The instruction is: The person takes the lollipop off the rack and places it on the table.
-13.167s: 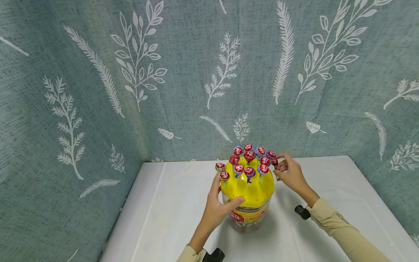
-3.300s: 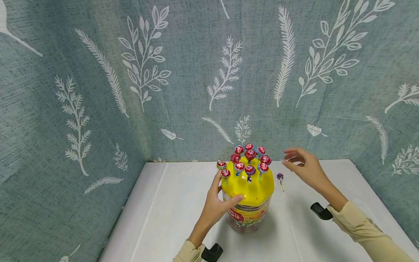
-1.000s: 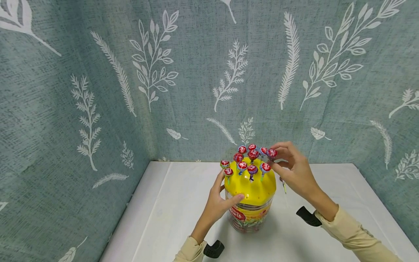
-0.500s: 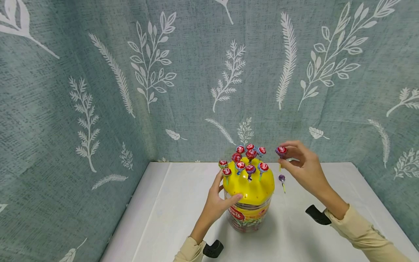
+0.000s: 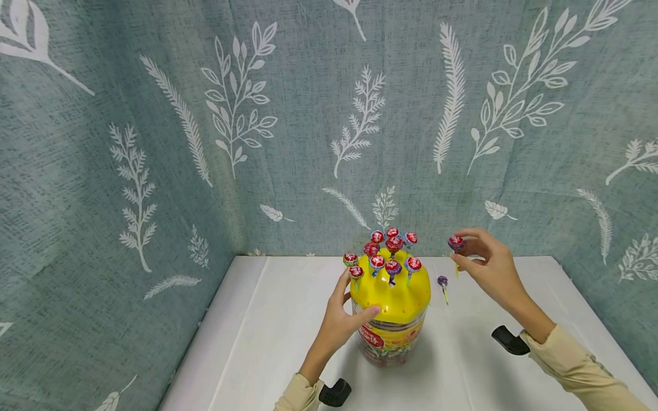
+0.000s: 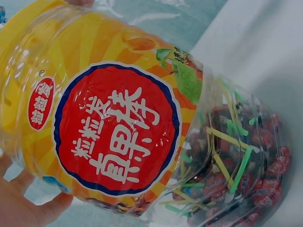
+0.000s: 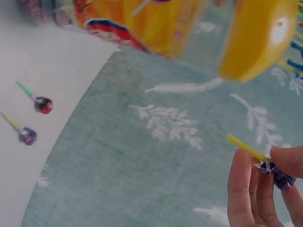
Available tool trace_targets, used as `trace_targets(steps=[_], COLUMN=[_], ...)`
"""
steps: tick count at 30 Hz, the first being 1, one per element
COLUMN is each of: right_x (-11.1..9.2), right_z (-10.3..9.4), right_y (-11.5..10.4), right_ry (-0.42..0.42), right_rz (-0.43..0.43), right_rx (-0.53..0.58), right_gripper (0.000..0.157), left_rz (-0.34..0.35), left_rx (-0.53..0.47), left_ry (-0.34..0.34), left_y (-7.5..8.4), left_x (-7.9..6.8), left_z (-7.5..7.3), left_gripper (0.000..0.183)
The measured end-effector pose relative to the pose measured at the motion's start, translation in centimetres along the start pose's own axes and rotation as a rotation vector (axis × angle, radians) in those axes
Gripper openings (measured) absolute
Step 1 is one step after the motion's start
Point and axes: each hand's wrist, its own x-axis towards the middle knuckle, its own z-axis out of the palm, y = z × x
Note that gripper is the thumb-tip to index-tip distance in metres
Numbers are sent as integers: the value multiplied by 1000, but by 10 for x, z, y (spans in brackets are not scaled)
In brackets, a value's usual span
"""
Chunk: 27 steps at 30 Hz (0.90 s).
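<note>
A large jar with a yellow lid [image 5: 393, 305] stands upright on the white table. Several lollipops [image 5: 393, 268] in red-topped wrappers stick up out of the lid. My left hand [image 5: 341, 322] grips the jar from its left side, thumb on the lid's front edge. In the left wrist view, fingers [image 6: 28, 203] show beside the jar [image 6: 116, 127]; more lollipops lie inside its clear lower part. To the right of the jar, my right hand [image 5: 485, 265] pinches a purple-and-red lollipop [image 5: 456, 244] above the table, its yellow stick [image 7: 246, 146] showing in the right wrist view.
A purple lollipop [image 5: 443, 281] lies on the table [image 5: 272, 331] right of the jar. The right wrist view shows a red lollipop [image 7: 43, 105] with a green stick beside it. A leaf-patterned grey-green cloth [image 5: 308, 114] walls the back and sides.
Earlier my right hand was at the lid's right edge; it has drawn a lollipop out and carried it right. Over the longer span, other lollipops have left the lid. My left hand stays put.
</note>
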Motion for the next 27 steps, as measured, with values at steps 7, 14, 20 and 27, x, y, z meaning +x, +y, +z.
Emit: trace_targets(steps=[7, 14, 20, 27], right_x=[0, -3, -4, -4], right_z=[-2, -3, -2, 1], right_y=[20, 42, 62, 86], right_ry=[-8, -25, -25, -26], right_rz=[21, 81, 149, 218], right_rx=[-50, -71, -101, -125], right_gripper=[39, 40, 38, 38], left_rz=[9, -6, -7, 4], left_rx=[-2, 11, 13, 9], left_ry=[6, 4, 10, 11], left_y=[9, 8, 9, 9], left_x=[-2, -2, -3, -3], left_z=[-1, -2, -1, -1], left_gripper=[83, 84, 85, 84])
